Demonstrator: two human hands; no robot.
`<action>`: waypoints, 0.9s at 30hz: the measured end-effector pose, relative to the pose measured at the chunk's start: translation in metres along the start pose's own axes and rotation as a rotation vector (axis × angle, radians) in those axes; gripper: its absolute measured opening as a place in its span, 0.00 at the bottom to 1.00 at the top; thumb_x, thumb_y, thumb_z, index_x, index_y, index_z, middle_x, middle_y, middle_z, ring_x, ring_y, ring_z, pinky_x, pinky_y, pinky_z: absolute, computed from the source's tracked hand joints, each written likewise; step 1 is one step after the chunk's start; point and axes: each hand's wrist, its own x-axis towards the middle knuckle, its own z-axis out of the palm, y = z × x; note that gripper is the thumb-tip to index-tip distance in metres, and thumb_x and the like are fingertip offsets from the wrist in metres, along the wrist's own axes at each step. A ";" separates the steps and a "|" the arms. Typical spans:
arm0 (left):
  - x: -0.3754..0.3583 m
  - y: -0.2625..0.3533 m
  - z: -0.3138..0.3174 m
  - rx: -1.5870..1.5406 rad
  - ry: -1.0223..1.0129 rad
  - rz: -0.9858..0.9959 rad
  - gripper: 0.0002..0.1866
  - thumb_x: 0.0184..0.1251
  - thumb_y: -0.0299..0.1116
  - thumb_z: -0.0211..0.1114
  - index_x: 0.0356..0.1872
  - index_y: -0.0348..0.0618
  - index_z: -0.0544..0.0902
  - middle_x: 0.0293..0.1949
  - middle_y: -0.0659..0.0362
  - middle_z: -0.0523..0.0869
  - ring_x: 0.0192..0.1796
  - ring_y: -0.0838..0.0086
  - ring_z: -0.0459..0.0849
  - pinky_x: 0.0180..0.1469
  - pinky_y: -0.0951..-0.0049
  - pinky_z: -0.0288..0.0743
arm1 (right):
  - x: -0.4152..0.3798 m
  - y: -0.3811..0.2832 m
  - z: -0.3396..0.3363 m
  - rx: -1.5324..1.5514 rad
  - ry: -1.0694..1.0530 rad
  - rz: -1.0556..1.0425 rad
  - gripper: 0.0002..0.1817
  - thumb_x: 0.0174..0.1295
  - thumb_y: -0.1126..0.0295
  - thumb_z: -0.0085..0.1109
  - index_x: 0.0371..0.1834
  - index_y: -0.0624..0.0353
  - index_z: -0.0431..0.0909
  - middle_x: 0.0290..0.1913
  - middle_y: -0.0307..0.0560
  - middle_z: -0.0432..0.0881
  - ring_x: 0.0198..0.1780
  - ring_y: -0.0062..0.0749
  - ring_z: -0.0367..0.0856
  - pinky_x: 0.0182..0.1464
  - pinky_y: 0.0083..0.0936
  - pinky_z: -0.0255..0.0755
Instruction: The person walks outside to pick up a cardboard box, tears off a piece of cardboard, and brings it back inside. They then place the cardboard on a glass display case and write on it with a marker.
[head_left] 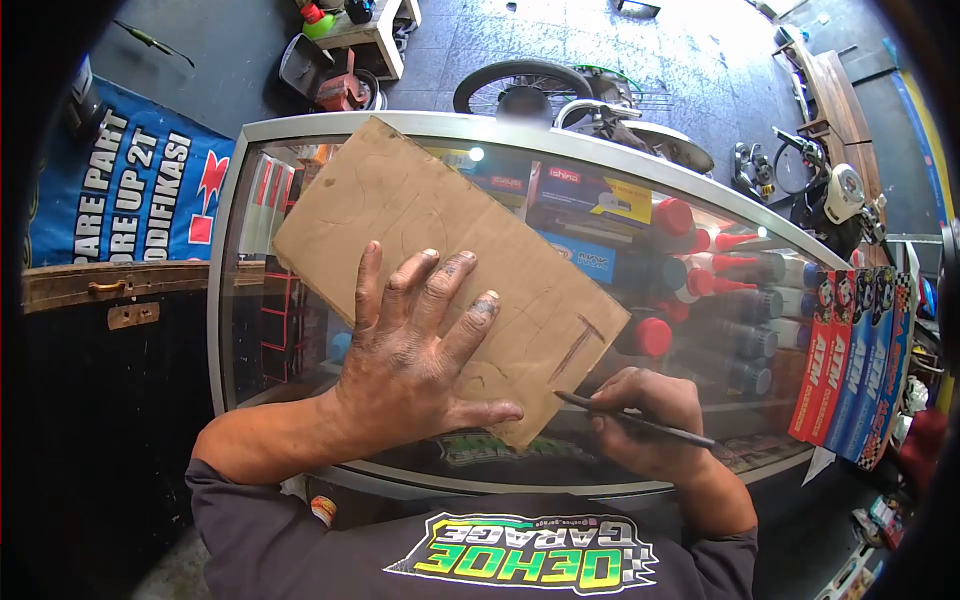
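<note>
A brown cardboard sheet [400, 190] lies at a slant on the glass top of a display case [600, 478]. My left hand [410, 350] rests flat on the cardboard, its fingers spread and holding nothing. Between the thumb and fingers of my right hand [655, 420] is a dark pencil [660, 430], its tip at the lower right edge of the sheet. Near that tip, dark strokes [577, 350] shaped like a T mark the cardboard. Fainter lines show elsewhere on the sheet.
Boxes [590, 195] and red-capped bottles [652, 338] show through the glass. ATM boxes [850, 350] stand at the right end. Beyond the case are a wheel [490, 88] and motorcycle parts on the floor. A blue banner [140, 190] hangs at the left, above a black cabinet [120, 400].
</note>
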 end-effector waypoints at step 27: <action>0.001 -0.035 -0.045 -0.134 0.071 -0.035 0.35 0.51 0.46 0.76 0.60 0.40 0.78 0.66 0.42 0.75 0.69 0.42 0.70 0.75 0.42 0.57 | 0.031 -0.060 0.010 0.382 -0.103 0.089 0.08 0.62 0.76 0.66 0.41 0.65 0.80 0.34 0.47 0.84 0.32 0.25 0.83 0.36 0.23 0.76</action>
